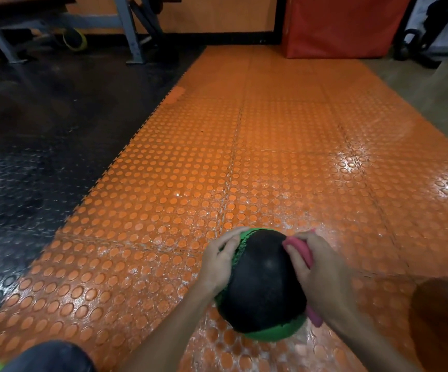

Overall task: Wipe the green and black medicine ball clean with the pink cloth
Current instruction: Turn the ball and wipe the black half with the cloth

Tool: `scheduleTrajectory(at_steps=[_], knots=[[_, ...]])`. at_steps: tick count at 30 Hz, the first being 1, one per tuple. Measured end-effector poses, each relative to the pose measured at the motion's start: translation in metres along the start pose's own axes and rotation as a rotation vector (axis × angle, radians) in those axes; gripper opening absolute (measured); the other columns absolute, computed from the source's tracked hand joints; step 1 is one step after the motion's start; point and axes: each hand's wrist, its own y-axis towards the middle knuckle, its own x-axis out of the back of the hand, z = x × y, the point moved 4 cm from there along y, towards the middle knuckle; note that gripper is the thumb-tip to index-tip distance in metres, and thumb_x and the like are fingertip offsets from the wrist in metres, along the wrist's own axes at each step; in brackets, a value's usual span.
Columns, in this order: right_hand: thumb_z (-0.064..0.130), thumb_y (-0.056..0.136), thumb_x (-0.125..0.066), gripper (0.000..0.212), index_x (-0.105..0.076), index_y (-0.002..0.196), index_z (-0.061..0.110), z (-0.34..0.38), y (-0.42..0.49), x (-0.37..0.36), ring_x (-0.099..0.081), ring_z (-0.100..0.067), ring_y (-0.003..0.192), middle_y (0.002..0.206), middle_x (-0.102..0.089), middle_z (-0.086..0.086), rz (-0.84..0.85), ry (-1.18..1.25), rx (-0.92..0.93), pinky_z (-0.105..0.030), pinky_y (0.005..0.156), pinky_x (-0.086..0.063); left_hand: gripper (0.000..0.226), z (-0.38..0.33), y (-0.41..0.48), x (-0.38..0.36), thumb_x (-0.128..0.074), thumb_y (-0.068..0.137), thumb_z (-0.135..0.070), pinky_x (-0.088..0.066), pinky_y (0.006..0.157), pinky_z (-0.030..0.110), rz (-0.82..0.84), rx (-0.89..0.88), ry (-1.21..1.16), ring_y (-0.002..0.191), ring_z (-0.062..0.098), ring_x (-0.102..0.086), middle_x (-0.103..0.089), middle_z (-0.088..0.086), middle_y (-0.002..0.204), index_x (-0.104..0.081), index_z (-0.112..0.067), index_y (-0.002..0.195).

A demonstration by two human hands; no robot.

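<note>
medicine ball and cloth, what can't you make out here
Head view, pink cloth: mostly under the right hand; only two ends show.
Head view, medicine ball: underside faces the orange mat, left side partly covered by the left hand; dirt unreadable on the blurred black panel.
Head view, yellow-rimmed object top left: dark, blurred, cannot name.

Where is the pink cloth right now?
Head view, lower right: the pink cloth is under the right hand, against the right side of the medicine ball.
</note>
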Motion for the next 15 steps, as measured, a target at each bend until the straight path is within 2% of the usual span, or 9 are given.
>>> scheduleTrajectory(at_steps=[3, 6, 8, 11, 13, 15], knots=[[0.025, 0.09, -0.053, 0.006, -0.057, 0.093, 0.022, -0.023, 0.012, -0.012, -0.052, -0.002, 0.067, 0.08, -0.057, 0.01, -0.003, -0.004, -0.148, -0.01, 0.053, -0.032, 0.029, 0.007, -0.007, 0.013, -0.034, 0.099, -0.019, -0.023, 0.101, 0.025, -0.085, 0.024, -0.089, 0.125, 0.002, -0.036, -0.047, -0.015, 0.132, -0.054, -0.036, 0.112], [0.023, 0.091, -0.052, 0.013, -0.06, 0.095, 0.014, -0.053, 0.011, -0.018, -0.056, -0.01, 0.059, 0.072, -0.059, 0.005, 0.095, -0.013, -0.267, -0.019, 0.049, -0.043, 0.029, 0.02, -0.011, 0.023, -0.032, 0.099, -0.022, -0.023, 0.106, 0.033, -0.166, 0.072, -0.1, 0.125, 0.005, -0.036, -0.047, -0.011, 0.133, -0.053, -0.037, 0.113], [0.025, 0.09, -0.052, 0.013, -0.059, 0.093, 0.015, -0.059, 0.006, -0.015, -0.056, -0.014, 0.058, 0.07, -0.059, 0.002, 0.09, 0.044, -0.31, -0.027, 0.05, -0.048, 0.029, 0.026, -0.01, 0.033, -0.034, 0.099, -0.024, -0.028, 0.109, 0.042, -0.233, 0.074, -0.01, 0.128, 0.01, -0.037, -0.048, -0.007, 0.136, -0.052, -0.036, 0.117], [0.027, 0.094, -0.044, 0.016, -0.056, 0.098, 0.019, -0.048, 0.007, -0.009, -0.056, -0.013, 0.057, 0.078, -0.06, -0.002, 0.125, 0.216, -0.343, -0.028, 0.051, -0.047, 0.033, 0.014, -0.009, 0.046, -0.037, 0.099, -0.024, -0.027, 0.109, 0.039, -0.356, 0.011, 0.146, 0.127, 0.005, -0.034, -0.046, -0.008, 0.137, -0.05, -0.03, 0.129], [0.023, 0.096, -0.039, 0.015, -0.052, 0.103, 0.021, -0.03, 0.016, -0.005, -0.054, -0.012, 0.051, 0.083, -0.057, -0.001, 0.156, 0.43, -0.394, -0.025, 0.042, -0.045, 0.036, -0.002, -0.006, 0.038, -0.036, 0.099, -0.032, -0.025, 0.112, 0.041, -0.323, -0.011, 0.276, 0.13, 0.007, -0.034, -0.044, -0.01, 0.14, -0.047, -0.029, 0.133], [0.022, 0.094, -0.043, 0.024, -0.043, 0.117, 0.028, -0.01, 0.032, -0.003, -0.056, -0.011, 0.059, 0.093, -0.052, 0.007, 0.161, 0.437, -0.309, -0.022, 0.044, -0.047, 0.041, -0.014, -0.002, 0.023, -0.033, 0.098, -0.04, -0.022, 0.113, 0.041, -0.258, 0.012, 0.453, 0.134, 0.011, -0.031, -0.039, -0.012, 0.142, -0.042, -0.03, 0.137]])
